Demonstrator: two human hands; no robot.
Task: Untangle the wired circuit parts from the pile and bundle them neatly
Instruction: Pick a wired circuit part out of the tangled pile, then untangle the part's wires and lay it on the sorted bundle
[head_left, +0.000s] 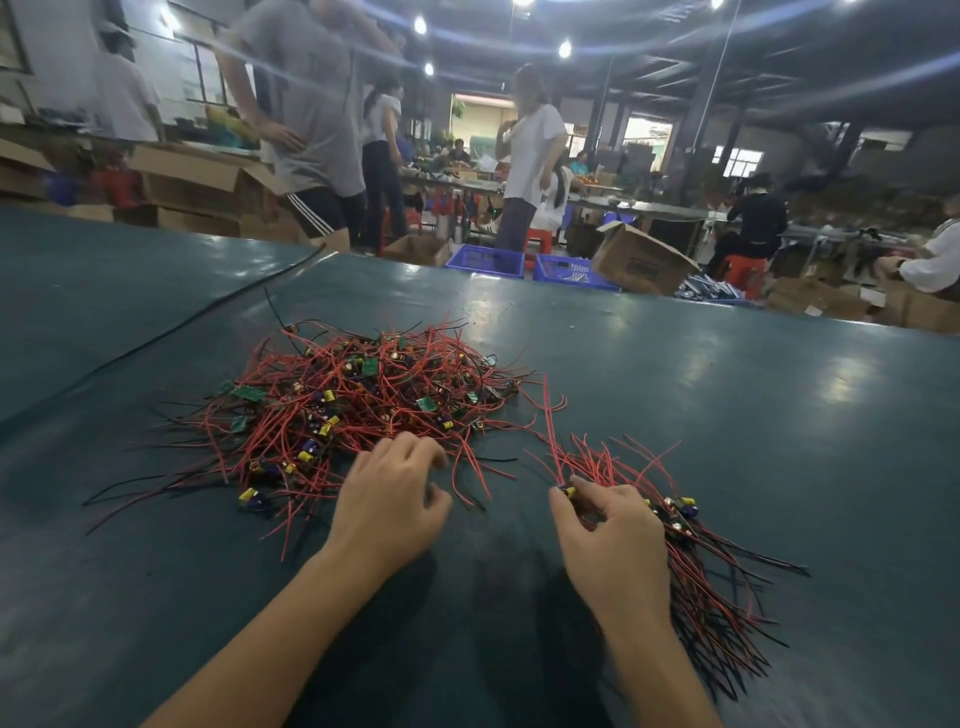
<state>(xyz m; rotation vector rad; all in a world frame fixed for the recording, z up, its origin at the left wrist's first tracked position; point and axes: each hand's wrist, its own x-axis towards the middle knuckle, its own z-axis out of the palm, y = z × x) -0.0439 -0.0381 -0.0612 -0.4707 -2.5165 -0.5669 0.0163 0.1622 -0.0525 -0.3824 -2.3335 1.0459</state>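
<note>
A tangled pile (353, 410) of small green circuit boards with yellow-and-blue capacitors and red and black wires lies on the dark green table (727, 415). My left hand (389, 499) hovers at the pile's near edge, its fingers loosely curled over the wires; whether they grasp one is not visible. My right hand (608, 540) pinches one wired part (569, 491) at its capacitor end, its red wires trailing up toward the pile. To the right of that hand lies a sorted bunch (696, 566) of wired parts, lined up with wires fanning out.
The table's far edge runs across the middle of the view, with a seam (171, 327) at the left. Beyond it stand blue crates (485, 260), cardboard boxes (639, 260), red stools and several people standing or sitting at other tables.
</note>
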